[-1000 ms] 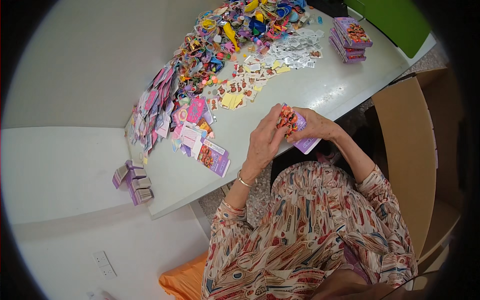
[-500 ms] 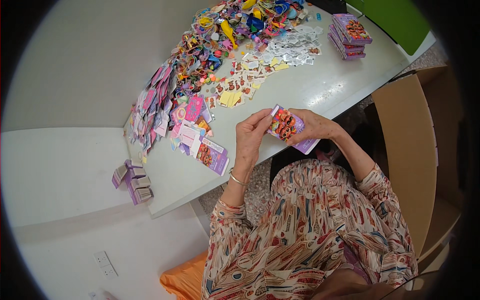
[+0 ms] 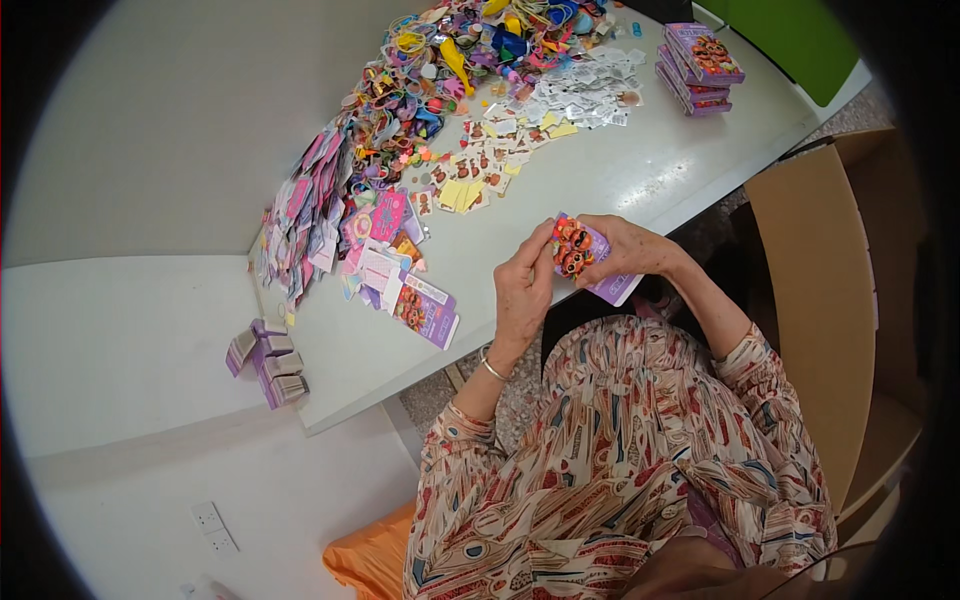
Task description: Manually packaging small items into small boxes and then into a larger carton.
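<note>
The item in hand is a printed purple carton (image 3: 577,247), located at the near edge of the counter (image 3: 590,185). The left hand (image 3: 525,288) grasps its left edge; the right hand (image 3: 622,248) grips the opposite side, thumb across the printed face. In this assessment the carton is light thin card, stiff along its folds, easily crushed and slightly slippery on the print; hold is best taken at the 2 side edges, without pressing the broad face.

Containers: 1 similar carton (image 3: 427,312) lies on the counter beside loose coloured cards (image 3: 388,218). A group of purple boxes (image 3: 270,362) at far left shows pale ends. A stack of purple boxes (image 3: 703,65) stands at far right. The large cardboard box (image 3: 812,310) is open; its contents cannot be confirmed, the interior being shadowed. Beyond lie a trinket heap (image 3: 430,100) and piled packets (image 3: 312,210).
</note>
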